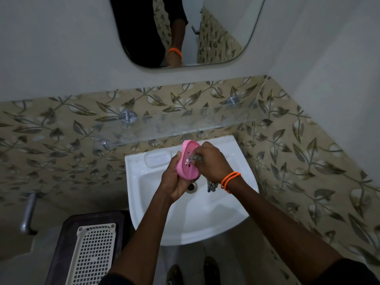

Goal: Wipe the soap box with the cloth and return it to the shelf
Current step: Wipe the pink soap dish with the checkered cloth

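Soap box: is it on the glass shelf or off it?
Off. The left hand holds the pink soap box over the sink, below the shelf.

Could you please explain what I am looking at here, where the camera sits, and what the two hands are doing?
There is no machine: the one picture comes from a camera worn on a person's head, looking down at a white washbasin. The left hand holds a pink soap box over the basin. The right hand, with orange bands on its wrist, grips a cloth and presses it into the box; one end hangs below the hand. Behind is a glass shelf, where the box goes afterwards, and above it a mirror.
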